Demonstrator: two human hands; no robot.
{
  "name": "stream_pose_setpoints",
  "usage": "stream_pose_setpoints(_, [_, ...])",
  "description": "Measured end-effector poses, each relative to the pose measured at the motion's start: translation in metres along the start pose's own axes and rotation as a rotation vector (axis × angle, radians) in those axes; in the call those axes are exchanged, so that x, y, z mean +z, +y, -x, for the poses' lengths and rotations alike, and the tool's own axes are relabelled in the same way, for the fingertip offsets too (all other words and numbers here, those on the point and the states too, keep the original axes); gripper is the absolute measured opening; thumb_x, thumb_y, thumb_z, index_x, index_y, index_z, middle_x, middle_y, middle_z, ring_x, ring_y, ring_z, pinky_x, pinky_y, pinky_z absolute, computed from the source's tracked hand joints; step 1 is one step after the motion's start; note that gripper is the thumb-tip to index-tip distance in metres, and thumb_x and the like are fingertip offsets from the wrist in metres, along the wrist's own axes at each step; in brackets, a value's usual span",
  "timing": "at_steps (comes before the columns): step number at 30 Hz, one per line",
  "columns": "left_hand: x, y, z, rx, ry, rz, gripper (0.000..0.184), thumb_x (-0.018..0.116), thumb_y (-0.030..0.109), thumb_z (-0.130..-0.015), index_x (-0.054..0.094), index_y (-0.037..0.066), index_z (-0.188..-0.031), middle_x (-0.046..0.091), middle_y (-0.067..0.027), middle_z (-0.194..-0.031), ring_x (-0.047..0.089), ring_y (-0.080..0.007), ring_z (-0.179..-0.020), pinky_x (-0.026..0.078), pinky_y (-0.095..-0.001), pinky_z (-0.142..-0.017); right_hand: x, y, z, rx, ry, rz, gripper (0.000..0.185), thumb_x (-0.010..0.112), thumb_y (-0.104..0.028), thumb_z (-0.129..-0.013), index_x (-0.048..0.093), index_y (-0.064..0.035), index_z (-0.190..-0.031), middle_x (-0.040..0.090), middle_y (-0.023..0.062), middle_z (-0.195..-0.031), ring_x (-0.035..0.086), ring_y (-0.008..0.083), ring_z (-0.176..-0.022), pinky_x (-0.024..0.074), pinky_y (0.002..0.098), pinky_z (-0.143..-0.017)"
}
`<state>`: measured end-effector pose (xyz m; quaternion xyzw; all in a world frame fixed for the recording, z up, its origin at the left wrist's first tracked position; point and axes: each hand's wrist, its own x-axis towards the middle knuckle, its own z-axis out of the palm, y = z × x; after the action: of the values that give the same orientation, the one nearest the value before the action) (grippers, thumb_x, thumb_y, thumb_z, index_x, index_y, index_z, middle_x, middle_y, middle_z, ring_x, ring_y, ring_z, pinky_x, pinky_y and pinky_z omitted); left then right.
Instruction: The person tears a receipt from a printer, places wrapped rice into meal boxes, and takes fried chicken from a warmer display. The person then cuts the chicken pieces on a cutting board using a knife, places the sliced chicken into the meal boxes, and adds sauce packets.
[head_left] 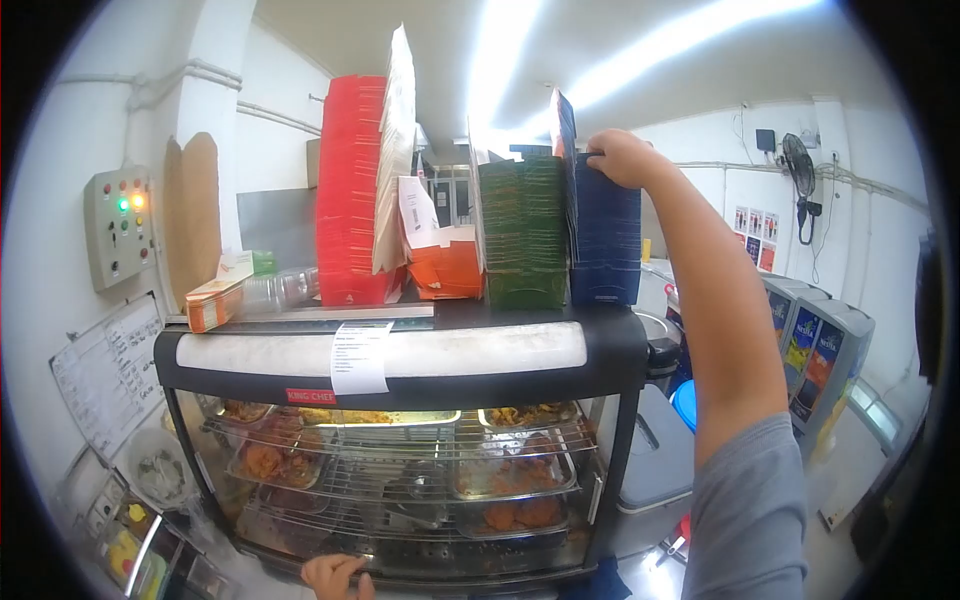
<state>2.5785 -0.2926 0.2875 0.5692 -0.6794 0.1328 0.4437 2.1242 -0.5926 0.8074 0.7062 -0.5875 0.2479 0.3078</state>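
Head view: green cartons [524, 240] stand beside the blue cartons [607, 240].

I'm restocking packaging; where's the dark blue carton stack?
Head view: the dark blue stack stands atop the display warmer, right of the green stack, the right hand at its top.

Navy box stack [607, 240]; green stack [523, 235]; red stack [348, 190]; grey sleeve [750, 505].

"KING CHEF" on red label [311, 396], food cabinet [480, 387] front; apparently "NESTEA" on dispenser [822, 345]; paper slip [360, 358] print illegible
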Motion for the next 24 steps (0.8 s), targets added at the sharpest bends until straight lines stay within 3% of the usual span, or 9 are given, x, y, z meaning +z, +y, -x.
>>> stream_pose_setpoints(3, [0.009,-0.007,0.038,-0.114,0.015,-0.011,0.023,0.071,0.017,-0.094,0.073,0.009,-0.115,0.067,-0.0146,-0.115,0.059,-0.0347,-0.115,0.040,-0.0514,-0.103,0.012,0.009,-0.002,-0.106,0.117,-0.266,0.024,0.066,-0.022,-0.101,0.073,-0.0034,-0.113,0.074,0.0201,-0.109,0.069,0.0363,-0.104,0.0524,0.0453,-0.093])
stream_pose_setpoints(8, [0.021,-0.011,0.072,-0.289,0.010,0.069,0.023,0.069,0.017,-0.095,0.073,0.007,-0.116,0.067,-0.0157,-0.115,0.059,-0.0372,-0.114,0.041,-0.0522,-0.104,-0.003,0.010,-0.004,-0.068,-0.027,-0.227,0.023,0.065,-0.022,-0.101,0.073,-0.0022,-0.110,0.073,0.0206,-0.114,0.068,0.0360,-0.110,0.0525,0.0477,-0.094])
stream_pose_setpoints(12, [0.034,-0.004,0.080,-0.313,-0.034,0.110,0.025,0.069,0.016,-0.095,0.073,0.007,-0.117,0.067,-0.0163,-0.115,0.059,-0.0385,-0.114,0.041,-0.0518,-0.106,-0.010,0.013,-0.012,-0.149,-0.103,-0.016,0.030,0.064,-0.024,-0.102,0.073,0.0002,-0.116,0.073,0.0218,-0.116,0.069,0.0346,-0.110,0.0531,0.0470,-0.097])
stream_pose_setpoints(15, [0.044,0.001,0.086,-0.287,-0.058,0.077,0.025,0.069,0.016,-0.094,0.073,0.007,-0.117,0.068,-0.0162,-0.115,0.060,-0.0382,-0.115,0.041,-0.0520,-0.106,-0.015,0.008,-0.017,-0.162,-0.154,0.096,0.032,0.064,-0.026,-0.102,0.072,0.0023,-0.115,0.073,0.0202,-0.107,0.069,0.0342,-0.101,0.0527,0.0459,-0.092])
stream_pose_setpoints(18, [0.054,0.001,0.094,-0.285,-0.087,0.087,0.025,0.069,0.015,-0.094,0.072,0.007,-0.117,0.068,-0.0157,-0.117,0.060,-0.0379,-0.115,0.041,-0.0535,-0.107,-0.019,0.000,-0.020,-0.132,-0.235,0.060,0.034,0.063,-0.027,-0.102,0.072,0.0013,-0.119,0.073,0.0199,-0.111,0.069,0.0343,-0.102,0.0534,0.0459,-0.091])
stream_pose_setpoints(21, [0.060,0.000,0.099,-0.273,-0.113,0.078,0.026,0.069,0.013,-0.093,0.072,0.007,-0.118,0.069,-0.0146,-0.119,0.060,-0.0382,-0.116,0.041,-0.0554,-0.107,-0.013,0.005,-0.013,-0.147,-0.123,-0.028,0.035,0.064,-0.029,-0.103,0.072,0.0018,-0.118,0.074,0.0206,-0.110,0.070,0.0343,-0.100,0.0537,0.0458,-0.091])
stream_pose_setpoints(24, [0.073,-0.013,0.121,-0.208,-0.137,0.019,0.029,0.069,0.012,-0.093,0.071,0.008,-0.121,0.069,-0.0135,-0.120,0.059,-0.0384,-0.118,0.039,-0.0566,-0.110,-0.019,-0.002,-0.002,-0.069,-0.137,-0.083,0.043,0.064,-0.031,-0.104,0.070,0.0020,-0.130,0.072,0.0224,-0.127,0.068,0.0370,-0.118,0.0520,0.0470,-0.104])
